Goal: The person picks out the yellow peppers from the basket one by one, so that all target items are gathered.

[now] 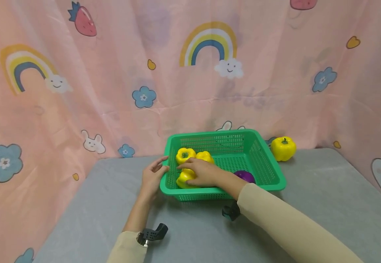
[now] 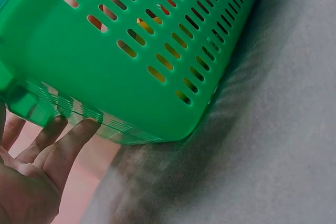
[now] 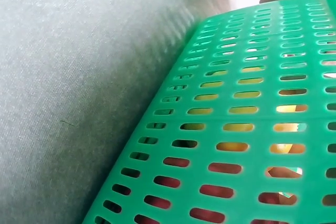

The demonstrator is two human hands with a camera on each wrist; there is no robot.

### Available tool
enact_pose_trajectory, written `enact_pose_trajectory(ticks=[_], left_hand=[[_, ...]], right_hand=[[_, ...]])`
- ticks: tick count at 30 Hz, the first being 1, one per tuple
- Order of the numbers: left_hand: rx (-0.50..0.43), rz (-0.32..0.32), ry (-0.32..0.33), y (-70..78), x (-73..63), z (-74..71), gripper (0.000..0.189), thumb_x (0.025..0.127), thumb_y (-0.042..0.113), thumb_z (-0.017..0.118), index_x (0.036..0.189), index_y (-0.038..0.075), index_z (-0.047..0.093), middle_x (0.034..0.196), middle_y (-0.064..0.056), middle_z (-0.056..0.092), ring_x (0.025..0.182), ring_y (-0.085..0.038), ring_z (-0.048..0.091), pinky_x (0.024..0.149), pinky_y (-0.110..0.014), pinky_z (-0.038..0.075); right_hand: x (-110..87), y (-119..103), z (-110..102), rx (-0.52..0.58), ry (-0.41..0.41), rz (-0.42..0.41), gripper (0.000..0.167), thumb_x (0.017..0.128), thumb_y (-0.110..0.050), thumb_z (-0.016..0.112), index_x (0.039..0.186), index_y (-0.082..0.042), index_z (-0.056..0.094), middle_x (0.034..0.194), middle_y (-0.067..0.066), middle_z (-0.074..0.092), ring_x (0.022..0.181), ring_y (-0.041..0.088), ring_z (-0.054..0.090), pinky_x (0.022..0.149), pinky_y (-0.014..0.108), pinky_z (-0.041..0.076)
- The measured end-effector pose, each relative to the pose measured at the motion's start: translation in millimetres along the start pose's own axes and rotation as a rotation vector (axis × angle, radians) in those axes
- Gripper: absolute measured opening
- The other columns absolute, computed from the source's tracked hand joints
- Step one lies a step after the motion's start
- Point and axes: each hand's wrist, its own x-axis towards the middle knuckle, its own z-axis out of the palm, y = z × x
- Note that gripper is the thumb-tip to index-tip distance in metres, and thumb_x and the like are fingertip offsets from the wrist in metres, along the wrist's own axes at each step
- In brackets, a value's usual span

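Note:
The green plastic basket (image 1: 225, 136) holds several yellow bell peppers at its left, among them a back-left one (image 1: 184, 155) and another beside it (image 1: 205, 157). Over the front-left yellow bell pepper (image 1: 184, 178), my right hand (image 1: 203, 172) curves its fingers and thumb around the sides. The palm hides part of that pepper. My left hand (image 1: 152, 178) touches the basket's left end; in the left wrist view its nearly straight fingers (image 2: 71, 141) lie against the slotted wall. A rounded purple item (image 1: 245, 176) lies under my right forearm, partly hidden by the basket's front rim.
One more yellow bell pepper (image 1: 283, 148) stands upright outside the basket, on the grey tabletop (image 1: 322, 204) at the back right. A pink patterned curtain (image 1: 118, 69) hangs right behind the table. Slotted basket walls (image 3: 231, 124) fill much of the right wrist view.

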Motion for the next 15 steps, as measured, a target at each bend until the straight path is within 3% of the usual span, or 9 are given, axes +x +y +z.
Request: enact_pose_trajectory(ticks=[3, 8, 15], left_hand=[[0.012, 0.004, -0.003, 0.6, -0.3, 0.7, 0.043, 0.091, 0.018, 0.065, 0.134, 0.020, 0.067, 0.152, -0.015, 0.051, 0.145, -0.036, 0.044, 0.115, -0.060, 0.038], [0.002, -0.016, -0.001, 2.9, 0.5, 2.0, 0.042, 0.091, 0.020, 0.066, 0.133, 0.024, 0.068, 0.146, -0.016, 0.058, 0.136, -0.033, 0.055, 0.106, -0.051, 0.049], [0.006, -0.009, 0.006, 2.4, -1.4, 1.3, 0.044, 0.091, 0.018, 0.065, 0.135, 0.021, 0.066, 0.149, -0.015, 0.055, 0.137, -0.035, 0.053, 0.108, -0.054, 0.048]], right_hand=[[-1.9, 0.2, 0.0, 0.008, 0.030, 0.025, 0.055, 0.088, -0.028, 0.075, 0.141, -0.018, 0.061, 0.139, 0.012, 0.057, 0.118, 0.027, 0.061, 0.101, 0.044, 0.052], [-3.2, -0.4, -1.1, -0.032, 0.063, 0.032, 0.058, 0.082, -0.031, 0.076, 0.138, -0.021, 0.064, 0.133, 0.013, 0.055, 0.094, 0.018, 0.060, 0.082, 0.034, 0.053], [-3.8, -0.3, 0.9, -0.125, 0.059, 0.000, 0.055, 0.082, -0.036, 0.077, 0.134, -0.024, 0.066, 0.129, 0.013, 0.054, 0.082, 0.016, 0.057, 0.074, 0.029, 0.051]])
